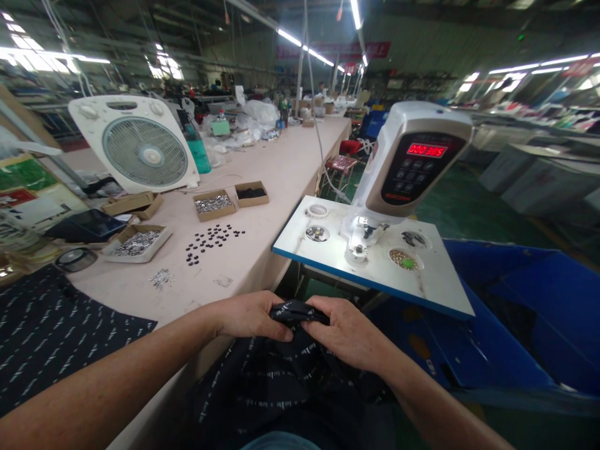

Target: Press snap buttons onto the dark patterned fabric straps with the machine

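Dark fabric with small white print hangs over my lap, its upper edge bunched between my hands. My left hand grips the edge from the left, thumb on top. From the right, my right hand pinches the same folded edge. Both hands are in front of a snap-press machine with a lit red display, and they do not touch it. Its white plate has round cups of small metal parts. On the table at the left lie scattered black buttons and a small pile of silver pieces.
Boxes of metal pieces and black pieces stand beyond the buttons. A white tray, a box fan and more printed fabric are at the left. Blue bins stand at the right.
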Tool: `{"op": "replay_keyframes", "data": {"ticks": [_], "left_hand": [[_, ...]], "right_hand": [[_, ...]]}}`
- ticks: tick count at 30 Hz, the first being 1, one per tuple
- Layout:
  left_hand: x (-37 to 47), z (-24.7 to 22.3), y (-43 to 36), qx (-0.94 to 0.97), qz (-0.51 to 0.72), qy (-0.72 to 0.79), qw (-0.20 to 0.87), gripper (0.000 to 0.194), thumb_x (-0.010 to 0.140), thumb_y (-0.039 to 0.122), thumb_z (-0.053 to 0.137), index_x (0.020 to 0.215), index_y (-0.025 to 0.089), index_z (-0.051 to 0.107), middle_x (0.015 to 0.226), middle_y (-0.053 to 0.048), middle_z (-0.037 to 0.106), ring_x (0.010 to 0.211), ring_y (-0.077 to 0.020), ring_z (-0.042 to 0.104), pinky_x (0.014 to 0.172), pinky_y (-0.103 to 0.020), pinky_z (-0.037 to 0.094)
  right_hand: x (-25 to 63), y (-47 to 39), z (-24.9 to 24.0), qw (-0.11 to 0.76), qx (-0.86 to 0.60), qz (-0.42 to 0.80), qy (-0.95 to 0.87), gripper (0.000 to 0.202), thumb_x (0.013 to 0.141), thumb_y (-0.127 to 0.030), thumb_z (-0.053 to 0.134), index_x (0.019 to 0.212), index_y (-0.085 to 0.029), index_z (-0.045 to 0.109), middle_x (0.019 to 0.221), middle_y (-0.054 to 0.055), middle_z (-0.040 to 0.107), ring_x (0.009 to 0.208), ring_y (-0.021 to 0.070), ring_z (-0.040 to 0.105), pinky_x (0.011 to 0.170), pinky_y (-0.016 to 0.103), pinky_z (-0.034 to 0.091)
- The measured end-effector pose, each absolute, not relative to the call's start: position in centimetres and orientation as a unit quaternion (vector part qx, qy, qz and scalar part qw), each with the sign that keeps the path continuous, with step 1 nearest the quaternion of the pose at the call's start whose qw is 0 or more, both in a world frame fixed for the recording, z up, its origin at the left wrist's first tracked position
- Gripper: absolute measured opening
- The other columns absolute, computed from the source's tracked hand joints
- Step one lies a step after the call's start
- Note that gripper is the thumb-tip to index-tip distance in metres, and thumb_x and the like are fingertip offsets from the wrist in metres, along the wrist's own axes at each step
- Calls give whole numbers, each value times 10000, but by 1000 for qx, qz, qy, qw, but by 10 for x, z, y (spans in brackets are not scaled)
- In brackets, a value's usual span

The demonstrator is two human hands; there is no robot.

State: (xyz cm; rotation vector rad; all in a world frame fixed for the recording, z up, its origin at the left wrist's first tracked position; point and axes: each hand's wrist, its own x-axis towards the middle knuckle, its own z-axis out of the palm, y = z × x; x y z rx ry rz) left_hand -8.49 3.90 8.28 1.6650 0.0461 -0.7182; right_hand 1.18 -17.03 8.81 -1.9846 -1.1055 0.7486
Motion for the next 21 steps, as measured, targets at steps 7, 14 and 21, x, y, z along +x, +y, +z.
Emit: {"op": "replay_keyframes", "data": {"ticks": [7,14,21], "left_hand": [[-87,81,37,690,-319,60,647,118,721,227,701,799,141,682,728,32,622,655,-100,523,638,-210,416],[-88,71,41,659,-293,56,691,93,701,176,716,786,144,700,752,35,654,684,-94,548,673,-204,429],[-96,56,40,629,-240,71,736,216,690,263,784,798,102,689,711,10,602,653,-95,492,647,-214,384]], "right_hand": [[13,-168,88,357,-779,284,-430,121,916,-217,574,855,-191,675,832,-32,685,774,123,623,665,225,371],[15,-160,87,354,-782,291,-424,112,911,-215,587,884,-204,695,838,-44,695,776,120,632,669,226,382],[16,-154,85,359,-769,322,-420,137,905,-177,570,905,-224,699,851,-57,698,801,118,634,686,221,405]]}}
